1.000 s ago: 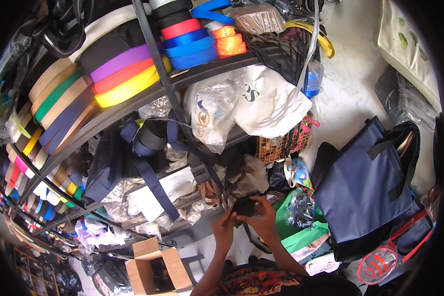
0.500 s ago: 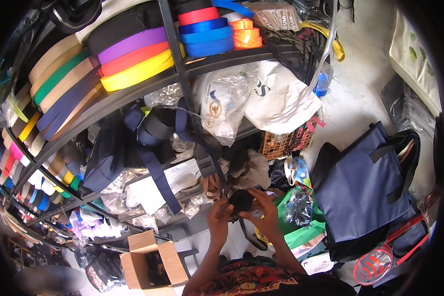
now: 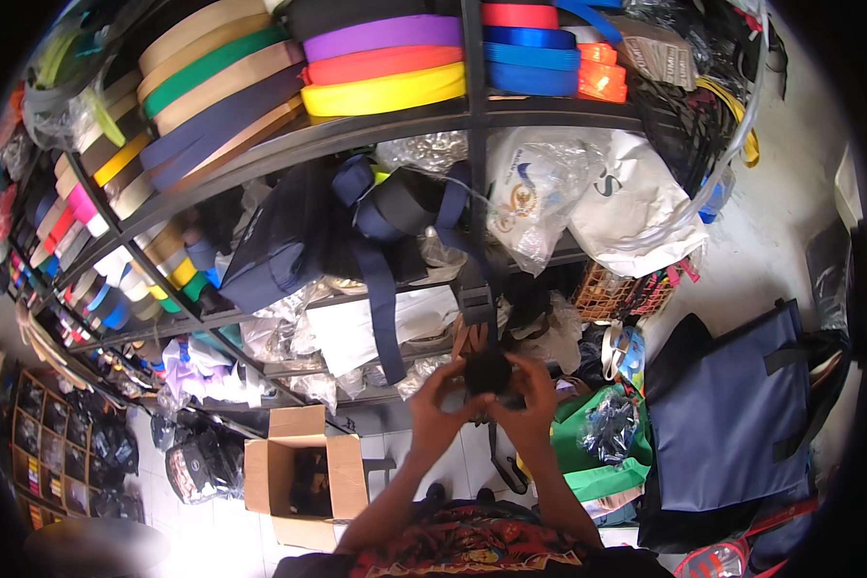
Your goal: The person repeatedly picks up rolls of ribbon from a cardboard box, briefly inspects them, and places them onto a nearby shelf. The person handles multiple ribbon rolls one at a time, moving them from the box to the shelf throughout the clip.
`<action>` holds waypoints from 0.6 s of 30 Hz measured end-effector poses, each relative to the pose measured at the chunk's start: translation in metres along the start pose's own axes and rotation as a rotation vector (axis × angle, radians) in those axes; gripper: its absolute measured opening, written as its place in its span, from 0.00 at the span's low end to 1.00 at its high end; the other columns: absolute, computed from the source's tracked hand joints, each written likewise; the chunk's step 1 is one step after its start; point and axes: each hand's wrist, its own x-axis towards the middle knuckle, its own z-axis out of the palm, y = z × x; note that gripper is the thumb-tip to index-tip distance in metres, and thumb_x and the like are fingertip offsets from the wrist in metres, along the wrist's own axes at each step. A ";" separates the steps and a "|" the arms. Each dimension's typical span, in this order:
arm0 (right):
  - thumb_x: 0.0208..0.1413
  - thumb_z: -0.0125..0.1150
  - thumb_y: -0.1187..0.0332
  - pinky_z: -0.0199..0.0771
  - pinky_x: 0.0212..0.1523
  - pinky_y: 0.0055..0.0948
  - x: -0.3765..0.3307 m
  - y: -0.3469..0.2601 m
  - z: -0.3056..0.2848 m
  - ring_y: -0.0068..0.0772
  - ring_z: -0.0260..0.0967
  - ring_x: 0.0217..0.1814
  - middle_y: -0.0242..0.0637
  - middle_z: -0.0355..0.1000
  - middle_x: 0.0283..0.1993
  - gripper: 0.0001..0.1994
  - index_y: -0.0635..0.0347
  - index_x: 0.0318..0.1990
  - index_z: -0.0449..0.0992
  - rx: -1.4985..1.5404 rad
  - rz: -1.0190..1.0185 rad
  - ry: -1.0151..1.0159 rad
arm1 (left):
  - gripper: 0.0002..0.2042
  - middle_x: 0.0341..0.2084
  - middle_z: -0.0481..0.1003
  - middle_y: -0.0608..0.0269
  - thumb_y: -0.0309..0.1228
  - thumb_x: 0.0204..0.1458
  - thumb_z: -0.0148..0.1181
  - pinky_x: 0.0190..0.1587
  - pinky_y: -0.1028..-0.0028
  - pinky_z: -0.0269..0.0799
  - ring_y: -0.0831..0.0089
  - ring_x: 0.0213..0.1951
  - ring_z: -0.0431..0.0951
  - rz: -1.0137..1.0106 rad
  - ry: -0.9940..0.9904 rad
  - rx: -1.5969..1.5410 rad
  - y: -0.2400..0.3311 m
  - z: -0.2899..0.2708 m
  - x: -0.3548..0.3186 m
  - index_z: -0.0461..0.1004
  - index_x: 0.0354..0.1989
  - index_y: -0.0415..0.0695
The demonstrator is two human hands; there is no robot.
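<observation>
Between my two hands is a small, round black bundle (image 3: 487,370), possibly a rolled strap; its exact kind is not clear. My left hand (image 3: 439,408) curls around its left side, and my right hand (image 3: 530,405) wraps the right side. The thumbs meet beneath it. Below my hands a dark strap (image 3: 497,460) hangs over the tiled floor; whether it joins the bundle cannot be told. Just beyond the hands, a navy strap with a black buckle (image 3: 476,306) dangles from the shelf.
A black metal shelf (image 3: 376,123) holds rolls of coloured webbing (image 3: 385,93), a navy bag (image 3: 279,241) and plastic-wrapped goods. An opened cardboard box (image 3: 347,477) stands on the floor at left. To the right are a green bag (image 3: 578,433) and a large navy bag (image 3: 732,414).
The view has turned, so the shelves sit further right and more of the left floor shows. Both hands still hold the black bundle, with the thumbs now closer together under it.
</observation>
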 end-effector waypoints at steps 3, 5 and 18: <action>0.43 0.77 0.75 0.75 0.38 0.21 0.063 -0.048 0.032 0.22 0.70 0.40 0.35 0.70 0.48 0.31 0.63 0.58 0.73 0.149 -0.109 -0.113 | 0.27 0.42 0.79 0.55 0.28 0.43 0.77 0.45 0.72 0.76 0.73 0.41 0.79 0.183 0.138 0.298 0.081 -0.028 0.044 0.74 0.52 0.34; 0.46 0.76 0.74 0.76 0.39 0.23 0.116 -0.074 0.055 0.23 0.72 0.39 0.38 0.70 0.48 0.31 0.62 0.60 0.71 0.126 -0.304 -0.158 | 0.26 0.32 0.75 0.61 0.29 0.43 0.76 0.36 0.77 0.72 0.79 0.32 0.73 0.326 0.243 0.390 0.123 -0.049 0.085 0.75 0.51 0.35; 0.48 0.71 0.68 0.77 0.40 0.40 0.268 -0.145 0.194 0.44 0.78 0.35 0.50 0.78 0.42 0.23 0.64 0.53 0.75 -0.193 -0.479 0.047 | 0.27 0.20 0.80 0.50 0.43 0.44 0.75 0.27 0.71 0.71 0.70 0.19 0.77 0.455 0.504 0.633 0.226 -0.135 0.241 0.80 0.43 0.31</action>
